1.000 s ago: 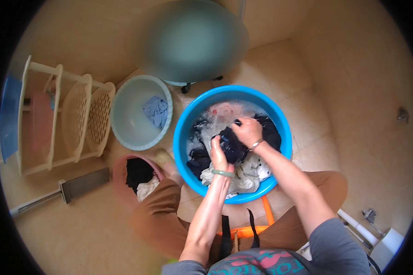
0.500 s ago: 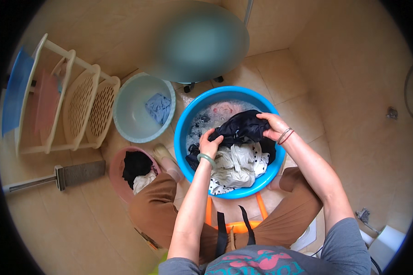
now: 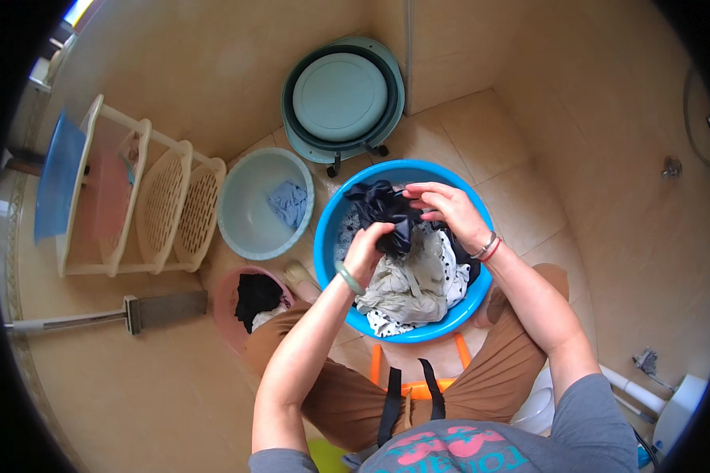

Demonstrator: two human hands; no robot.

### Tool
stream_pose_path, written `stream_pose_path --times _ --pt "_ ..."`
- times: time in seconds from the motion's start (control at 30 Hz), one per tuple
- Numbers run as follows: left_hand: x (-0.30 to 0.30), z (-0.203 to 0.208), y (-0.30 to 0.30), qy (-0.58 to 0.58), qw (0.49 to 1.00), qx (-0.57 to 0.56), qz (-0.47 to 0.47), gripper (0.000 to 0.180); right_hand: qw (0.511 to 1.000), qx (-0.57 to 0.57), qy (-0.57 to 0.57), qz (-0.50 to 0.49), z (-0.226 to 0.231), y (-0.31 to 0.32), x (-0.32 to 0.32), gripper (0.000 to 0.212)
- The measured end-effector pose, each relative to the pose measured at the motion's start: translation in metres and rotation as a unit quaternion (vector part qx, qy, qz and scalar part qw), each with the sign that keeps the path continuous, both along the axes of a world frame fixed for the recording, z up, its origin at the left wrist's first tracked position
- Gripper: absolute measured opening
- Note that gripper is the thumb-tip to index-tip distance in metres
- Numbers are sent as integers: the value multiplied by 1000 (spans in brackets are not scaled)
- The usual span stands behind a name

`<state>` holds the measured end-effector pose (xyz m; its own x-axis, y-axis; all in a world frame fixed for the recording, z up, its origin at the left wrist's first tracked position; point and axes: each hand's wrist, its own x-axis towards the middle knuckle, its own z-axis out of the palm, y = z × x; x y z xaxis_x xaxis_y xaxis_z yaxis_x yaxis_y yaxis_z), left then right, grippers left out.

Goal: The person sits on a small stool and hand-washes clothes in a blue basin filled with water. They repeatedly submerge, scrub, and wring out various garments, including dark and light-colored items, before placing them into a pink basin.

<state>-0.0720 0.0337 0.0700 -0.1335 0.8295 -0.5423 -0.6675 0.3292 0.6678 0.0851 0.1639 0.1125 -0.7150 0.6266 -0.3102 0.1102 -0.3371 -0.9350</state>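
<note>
"One orange frame [image 3: 377,366] shows nearest, at six o'clock of the dial. What follows outward?"

"At eight o'clock, a pink basin [image 3: 227,319] holding black cloth [image 3: 256,296]; at the dial's centre, a blue tub [image 3: 323,256]. Its near half carries a dotted white cloth [image 3: 386,325] and, past that, a pale cloth [image 3: 406,288]."

"And the hands?"

"Left grip [image 3: 363,252], nine-o'clock side: thumb and fingers closed on a bunched dark cloth [image 3: 383,206]. Right grip [image 3: 454,217], two-o'clock side: fingers loosely parted at the cloth's edge; whether they touch it cannot be told."

"How does the dark cloth lie?"

"Held above the tub's contents, toward eleven o'clock. Its longer axis runs roughly from eleven to five. From the left grip it lies toward one o'clock, from the right grip toward nine; the left, in contact, is the nearer."

"Beyond the tub?"

"At ten o'clock, a pale green basin [image 3: 241,209], a light blue cloth [image 3: 289,203] at its three-o'clock side. Farthest, between eleven and twelve, a round grey-green tub [image 3: 339,96] stands by the wall [image 3: 237,55]."
</note>
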Motion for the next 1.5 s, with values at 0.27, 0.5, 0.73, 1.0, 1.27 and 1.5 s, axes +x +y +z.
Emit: stream_pose_path --times 0.27,0.5,0.73,1.0,1.27,1.5 --pt "-3 27 -1 -85 994 59 -36 49 995 33 -81 57 -41 -15 -7 51" --pt "-21 18 -21 -9 990 -66 -125 36 996 -63 5 55 -39 -10 14 20" --pt "-12 12 -25 16 991 -68 -110 33 944 282 -61 161 -55 -33 14 22" --pt "-64 -16 -35 59 990 -49 122 21 970 177 -16 165 -29 -3 35 12" --pt "-27 43 -14 -169 983 66 21 40 941 254 -137 178 -48 -22 15 43" --pt "-12 40 -18 -89 990 48 -99 44 972 -202 116 32 -21 -18 3 36"
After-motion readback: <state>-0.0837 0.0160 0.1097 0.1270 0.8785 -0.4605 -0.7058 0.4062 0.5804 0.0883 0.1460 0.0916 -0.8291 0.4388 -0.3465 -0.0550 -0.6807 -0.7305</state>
